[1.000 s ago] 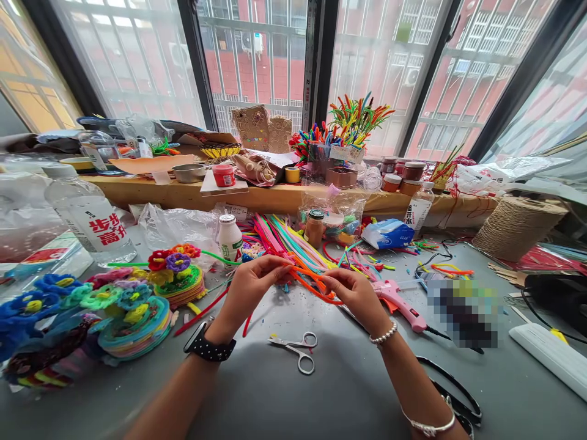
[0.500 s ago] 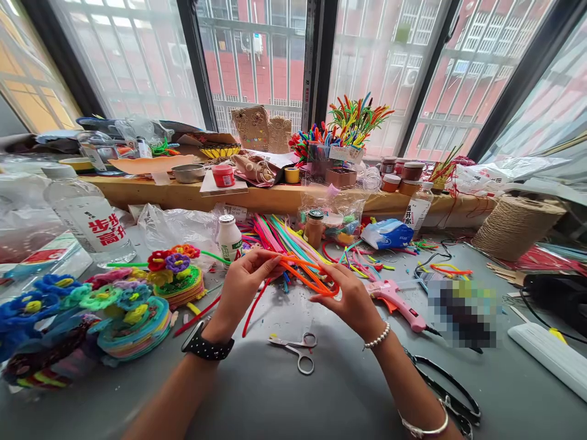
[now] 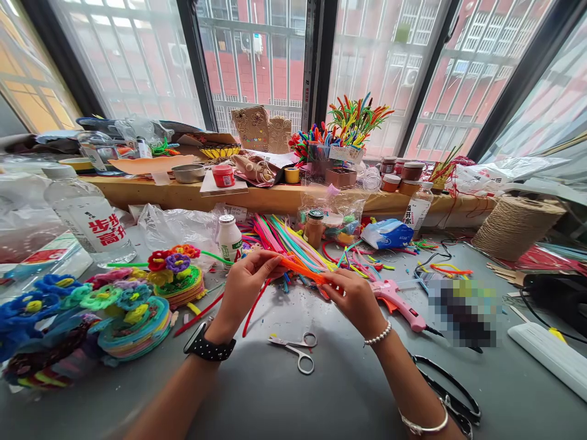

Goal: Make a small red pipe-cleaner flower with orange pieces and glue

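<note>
Both my hands hold an orange pipe cleaner (image 3: 302, 271) stretched between them above the grey table (image 3: 275, 391). My left hand (image 3: 247, 284) pinches its left end with closed fingers. My right hand (image 3: 355, 299) grips the right end, fingers curled round it. A red pipe cleaner (image 3: 254, 305) hangs down below my left hand. Small scissors (image 3: 297, 349) lie on the table just in front of my hands. A pile of loose coloured pipe cleaners (image 3: 284, 238) lies behind them.
Finished coiled pipe-cleaner flowers (image 3: 132, 305) are at the left, beside a water bottle (image 3: 89, 214). A pink glue gun (image 3: 398, 299) lies right of my right hand. A twine spool (image 3: 516, 226) stands at the right. A wooden shelf (image 3: 275, 195) crowded with jars runs under the windows.
The orange pipe cleaner was looped between my hands; now it is pulled into a straighter bundle. My hands have shifted only slightly.
</note>
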Available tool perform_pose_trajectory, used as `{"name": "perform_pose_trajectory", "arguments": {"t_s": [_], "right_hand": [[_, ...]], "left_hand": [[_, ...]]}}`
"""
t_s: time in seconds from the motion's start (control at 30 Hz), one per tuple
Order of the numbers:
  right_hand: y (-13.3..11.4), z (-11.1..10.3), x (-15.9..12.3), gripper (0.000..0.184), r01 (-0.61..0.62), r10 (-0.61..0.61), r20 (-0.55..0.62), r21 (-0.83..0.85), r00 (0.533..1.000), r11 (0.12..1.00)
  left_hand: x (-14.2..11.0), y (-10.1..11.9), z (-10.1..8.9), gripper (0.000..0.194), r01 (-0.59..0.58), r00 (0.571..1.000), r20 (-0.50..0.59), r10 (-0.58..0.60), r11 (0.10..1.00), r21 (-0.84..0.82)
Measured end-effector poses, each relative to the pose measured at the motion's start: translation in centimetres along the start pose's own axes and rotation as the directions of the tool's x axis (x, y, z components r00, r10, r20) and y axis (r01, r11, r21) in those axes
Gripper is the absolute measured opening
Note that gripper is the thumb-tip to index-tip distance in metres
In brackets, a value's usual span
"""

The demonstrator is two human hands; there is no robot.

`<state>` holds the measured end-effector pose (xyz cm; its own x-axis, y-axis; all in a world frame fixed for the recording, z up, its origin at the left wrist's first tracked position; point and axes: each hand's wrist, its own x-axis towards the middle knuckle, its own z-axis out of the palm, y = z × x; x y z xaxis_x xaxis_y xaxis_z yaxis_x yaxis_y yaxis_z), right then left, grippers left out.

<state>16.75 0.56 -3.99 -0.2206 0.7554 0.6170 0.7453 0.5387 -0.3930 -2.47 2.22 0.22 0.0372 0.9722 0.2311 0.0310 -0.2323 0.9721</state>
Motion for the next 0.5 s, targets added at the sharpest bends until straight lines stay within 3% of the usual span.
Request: {"name": "perform_pose_trajectory", "arguments": {"t_s": [0.27,0.5], "right_hand": [[0.22,-0.06,-0.03,0.024,0.024,-0.019,0.066,-0.074,0.998,0.997],[0.72,-0.04,-0.19,0.024,0.004,0.002,0.046,-0.130,0.999,0.992]], "left_hand": [[0.31,-0.09,-0.45,0.023,0.000,0.999,-0.046,0.006,0.990,0.141],[0.51,-0.51,-0.51,0.027,0.059,0.998,0.005,-0.060,0.997,0.051]]}}
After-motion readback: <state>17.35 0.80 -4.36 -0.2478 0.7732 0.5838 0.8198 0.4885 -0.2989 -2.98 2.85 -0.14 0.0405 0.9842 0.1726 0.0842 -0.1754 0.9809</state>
